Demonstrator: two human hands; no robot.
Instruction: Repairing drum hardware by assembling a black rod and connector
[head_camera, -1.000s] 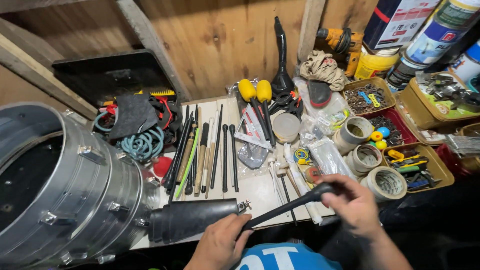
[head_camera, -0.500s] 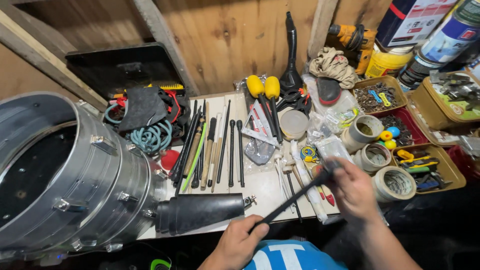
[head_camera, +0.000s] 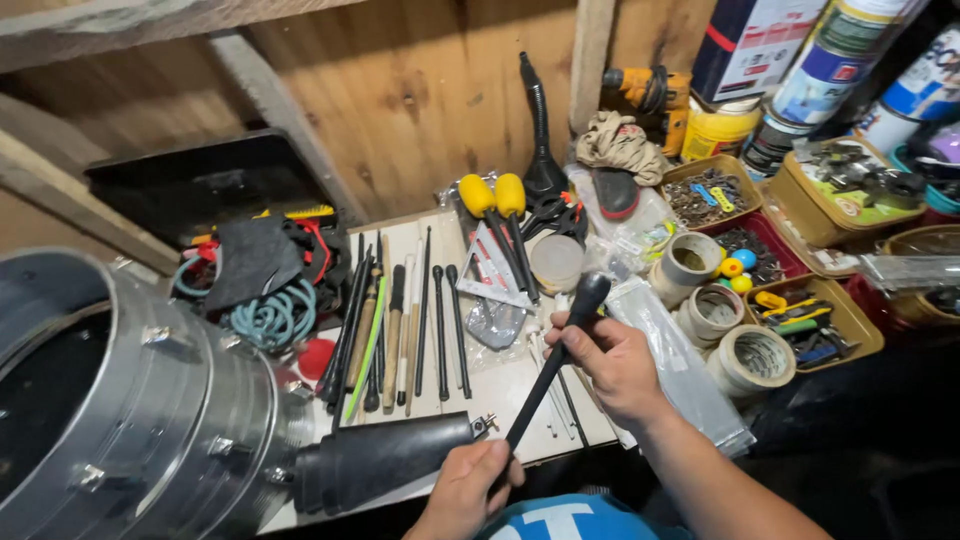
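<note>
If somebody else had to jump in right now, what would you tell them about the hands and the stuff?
Right hand grips the upper part of a black rod, below its rounded knob. Left hand holds the rod's lower end, beside the black rubber cone sticking out of the metal drum. The rod is lifted off the white bench; the other long tools lie in a row.

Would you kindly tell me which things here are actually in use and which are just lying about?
In use:
black rod, held by both the left hand and right hand

Lying about:
row of hand tools
yellow-handled screwdrivers
tape rolls
metal drum
black cone
</note>
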